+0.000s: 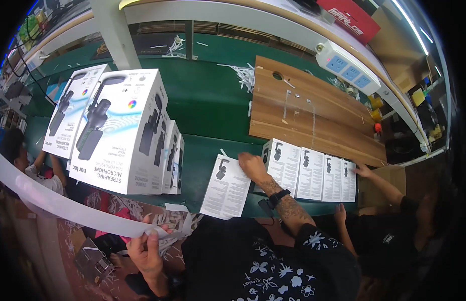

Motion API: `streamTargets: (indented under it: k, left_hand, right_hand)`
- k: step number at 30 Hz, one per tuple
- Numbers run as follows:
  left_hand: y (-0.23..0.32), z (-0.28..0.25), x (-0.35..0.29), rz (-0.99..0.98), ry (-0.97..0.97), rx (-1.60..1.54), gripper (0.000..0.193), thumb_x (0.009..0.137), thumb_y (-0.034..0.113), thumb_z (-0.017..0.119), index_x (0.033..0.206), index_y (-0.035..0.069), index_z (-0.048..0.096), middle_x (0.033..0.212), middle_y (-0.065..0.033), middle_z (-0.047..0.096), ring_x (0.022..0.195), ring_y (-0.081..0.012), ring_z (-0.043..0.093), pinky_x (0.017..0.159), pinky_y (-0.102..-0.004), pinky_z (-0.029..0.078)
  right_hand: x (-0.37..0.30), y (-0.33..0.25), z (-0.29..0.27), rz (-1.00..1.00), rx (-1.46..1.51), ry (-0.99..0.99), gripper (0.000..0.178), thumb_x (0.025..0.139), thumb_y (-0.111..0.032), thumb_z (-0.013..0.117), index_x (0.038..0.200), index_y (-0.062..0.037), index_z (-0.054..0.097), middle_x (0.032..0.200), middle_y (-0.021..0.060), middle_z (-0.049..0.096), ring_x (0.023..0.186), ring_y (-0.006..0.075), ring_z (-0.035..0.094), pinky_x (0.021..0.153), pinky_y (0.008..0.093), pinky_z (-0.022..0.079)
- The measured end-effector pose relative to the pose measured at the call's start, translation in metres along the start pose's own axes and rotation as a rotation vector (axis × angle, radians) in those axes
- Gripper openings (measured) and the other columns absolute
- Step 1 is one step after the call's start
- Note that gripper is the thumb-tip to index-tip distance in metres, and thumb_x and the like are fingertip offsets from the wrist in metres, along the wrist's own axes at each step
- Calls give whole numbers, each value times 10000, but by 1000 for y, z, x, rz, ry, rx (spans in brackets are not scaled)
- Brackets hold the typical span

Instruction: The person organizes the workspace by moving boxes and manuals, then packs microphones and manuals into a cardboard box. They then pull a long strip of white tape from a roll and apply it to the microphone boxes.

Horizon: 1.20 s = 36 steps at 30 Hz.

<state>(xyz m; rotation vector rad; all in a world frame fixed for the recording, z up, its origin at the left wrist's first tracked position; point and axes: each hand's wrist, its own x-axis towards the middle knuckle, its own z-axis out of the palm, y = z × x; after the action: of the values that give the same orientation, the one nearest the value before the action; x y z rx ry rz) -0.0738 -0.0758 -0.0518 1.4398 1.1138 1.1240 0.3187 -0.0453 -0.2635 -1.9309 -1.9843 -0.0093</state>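
Note:
A long, pale strip (82, 220) that looks like a band of stickers or tape sweeps in from the left edge. My left hand (146, 253) pinches it between thumb and fingers, and its loose end hangs past them. In front of me a white microphone box (226, 186) lies on the green table, its printed side up. Curled over that box's upper right corner is my right hand (253, 168), wearing a dark watch on the wrist. Its fingertips are hidden, so what they grip cannot be made out. A small white piece pokes out at the box's top edge.
Large microphone boxes (115, 130) stand at the left, with more behind. A row of white boxes (310, 173) lies at the right, beside a co-worker's hand (363, 170). Farther back are a wooden board (313, 110) and a power strip (348, 67). Paper scraps litter the floor.

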Motion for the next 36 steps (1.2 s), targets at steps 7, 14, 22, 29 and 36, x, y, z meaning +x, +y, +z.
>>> streamTargets:
  k: [7,14,22,29,36]
  left_hand:
    - [1,2,2,-28,42,-33,337,923,-42,487,1247,-135,516,895,-199,714,789,-217,704,786,-300,541]
    - [-3,4,6,-33,-27,-45,339,927,-29,494,1249,-131,516,921,-208,707,803,-220,701,792,-317,550]
    - [-1,-5,16,-179,-33,439,275,956,114,561,1156,-74,568,1014,-181,660,797,-246,640,716,-325,521]
    - [26,22,22,75,10,248,314,936,216,595,1036,-80,617,889,-180,673,770,-230,608,676,-329,487]
    - [-16,3,25,124,55,396,339,931,189,614,1131,-84,606,932,-178,680,801,-233,629,698,-329,499]
  right_hand:
    - [-8,-7,-4,-80,4,-47,124,832,-81,610,906,15,635,854,148,662,722,306,657,608,379,549]
    - [-18,-54,-16,212,58,-15,517,876,-384,623,1142,55,565,1090,200,583,1041,360,562,985,517,383]
    - [-6,-84,9,396,9,67,744,819,-624,593,1031,88,553,1033,209,528,1050,349,492,1010,591,275]
    - [6,-84,2,483,45,96,747,807,-612,608,1077,83,568,1040,209,577,1070,344,513,1038,566,284]
    - [-25,-147,7,34,127,-254,930,646,-601,722,1361,-43,515,1528,350,118,1437,487,100,1044,755,83]
